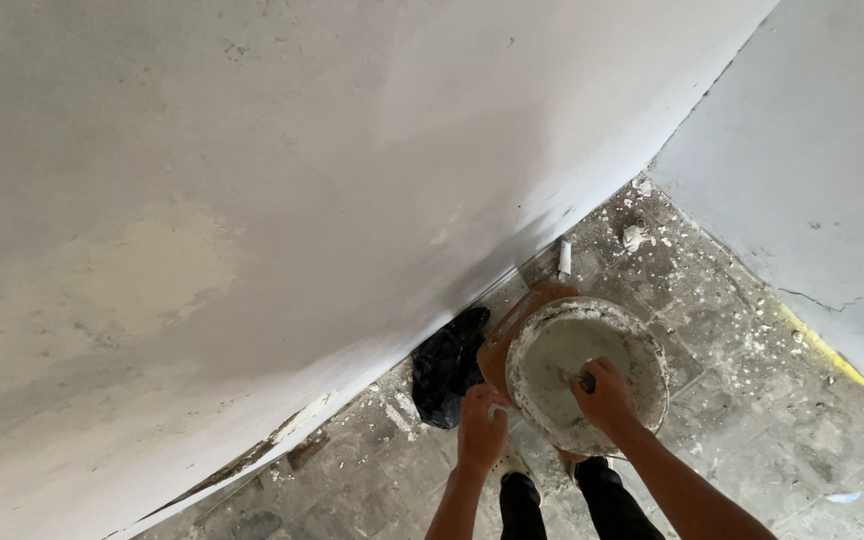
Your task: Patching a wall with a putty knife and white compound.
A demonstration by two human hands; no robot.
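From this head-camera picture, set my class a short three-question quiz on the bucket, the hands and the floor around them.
1. True or false: the right hand is inside the bucket, gripping a tool handle.
2. What does the left hand touch?
A. the black plastic bag
B. the bucket's near rim
C. the wall
3. Fill in: the bucket stands on a brown ____.

Key
1. True; the tool's working end is hidden in the pale paste.
2. B.
3. Stool, or a similar stand; only its edge shows. The tiled floor around it is spattered white.
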